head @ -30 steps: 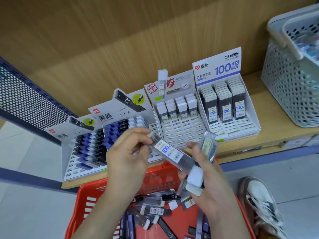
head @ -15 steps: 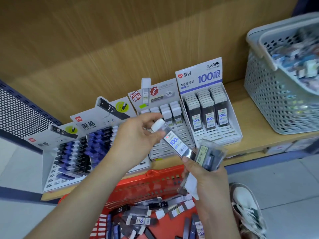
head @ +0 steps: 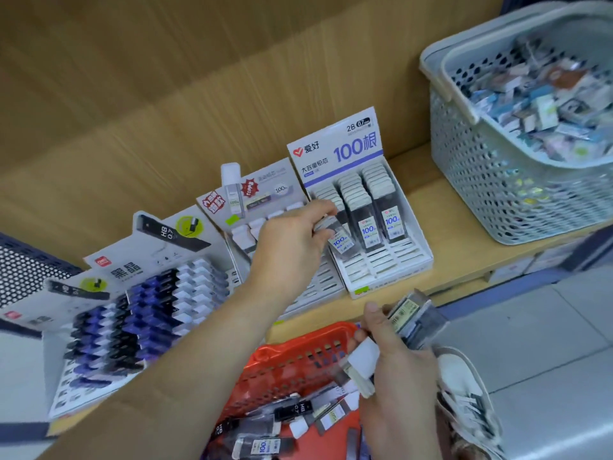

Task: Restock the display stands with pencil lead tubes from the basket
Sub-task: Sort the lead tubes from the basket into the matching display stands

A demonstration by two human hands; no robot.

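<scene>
Head camera view: the landmark is the white-and-blue display stand (head: 413,240), whose header card reads "100", standing on the wooden shelf (head: 464,210).

The left hand (head: 292,242) reaches over the stand's left column. Its fingers are curled round the white-capped end of one pencil lead tube (head: 341,240). The tube lies tilted at the front of that column, label end towards the stand's front edge. Whether it is seated in a slot cannot be told. The two columns to the right of it are filled with the same dark tubes with white caps.

Below the stand's front edge, off the shelf, the right hand (head: 403,380) grips a bundle of tubes (head: 416,322), the thumb pressed across them and the fingers wrapped beneath. The white caps stick out at the lower left of the fist.

The red basket (head: 298,355) sits in front of and below the stand, under both arms. Loose tubes (head: 293,411) lie scattered in it.

Just left of the stand is a second white stand (head: 262,194), and further left are two stands of blue and black tubes (head: 156,300). To the stand's right, on the same shelf, a grey perforated basket (head: 491,200) holds small packets. A white shoe (head: 471,403) shows on the floor below and to the right.
</scene>
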